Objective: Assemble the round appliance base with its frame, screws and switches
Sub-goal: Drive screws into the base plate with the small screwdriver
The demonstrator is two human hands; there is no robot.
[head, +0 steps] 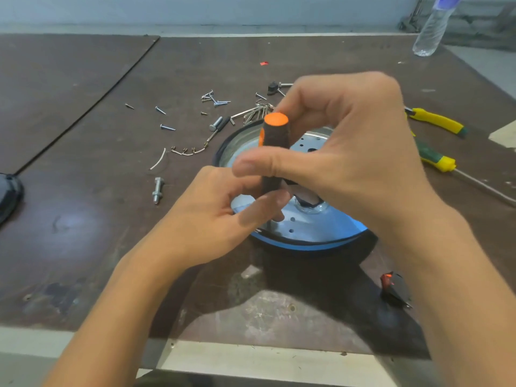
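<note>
Between the two hands, holds a screwdriver (275, 135) upright: dark matte round handle, flat orange cap on top, an orange patch on its side. Pinches the upper handle with the right hand (349, 152), thumb laid across the front, fingers curled behind. Pinches the lower handle with the left hand (212, 219), thumb and forefinger closed round it, the other fingers loosely curled. Hides the tip behind the left fingers.

Directly beneath both hands, on a scuffed brown table (83, 219): a round base (307, 244) lying flat, with a black outer ring, a blue band along the near edge and a shiny metal plate (315, 227) inside, drilled with small round holes.

Beyond the left hand: loose silvery screws (215, 97) scattered thinly, a thin pale wire (185, 152) with small brass-coloured clips, and nearer, to its left, a thick steel bolt (157, 189) with a nut.

To the right of the right hand: pliers (438, 121) with yellow grips and a second screwdriver (435, 159), green and yellow. Near the right forearm: a black switch (395, 289) with a red face. Far beyond the right hand: a clear ribbed plastic bottle (431, 29), blue label too blurred to read.
</note>
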